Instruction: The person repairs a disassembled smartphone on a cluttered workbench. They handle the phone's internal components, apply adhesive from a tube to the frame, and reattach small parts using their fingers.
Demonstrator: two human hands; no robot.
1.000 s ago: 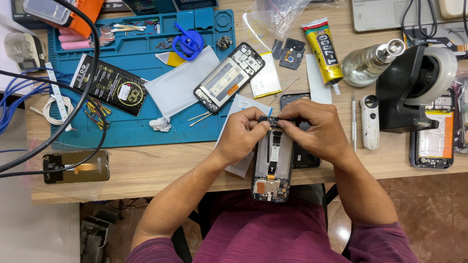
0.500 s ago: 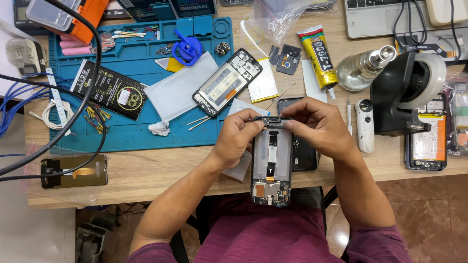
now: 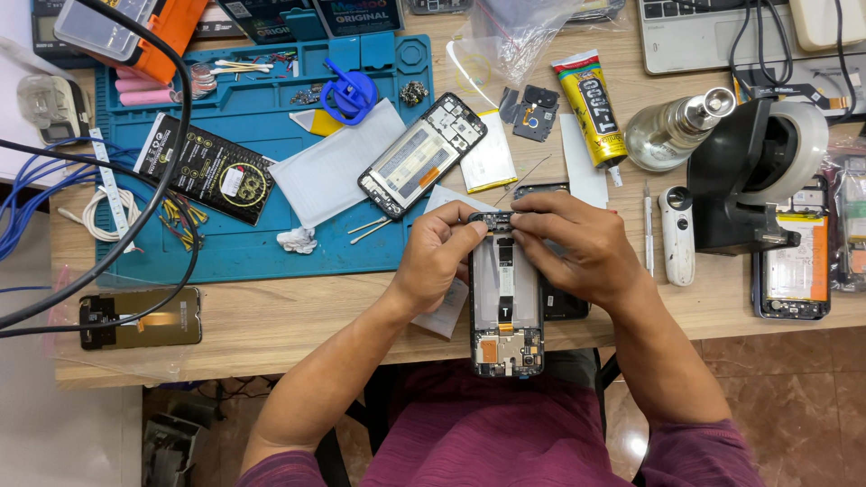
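- While both forearms angle inward over the wooden desk edge [image 3: 271, 325], left hand [image 3: 433, 261] pinches the opened black smartphone chassis [image 3: 506, 307] at its top; wrist bent
- right hand [image 3: 577, 248] arches over same end; fingertips closed narrowly on top-edge part

Left hand [image 3: 437, 261] and right hand [image 3: 577, 248] pinching top of opened phone [image 3: 505, 307] — blue mat [image 3: 271, 243] behind, wooden table [image 3: 298, 316]

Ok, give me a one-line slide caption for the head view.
Both hands, left hand and right hand, pinch the top edge of an opened phone frame at the front of a cluttered wooden workbench.
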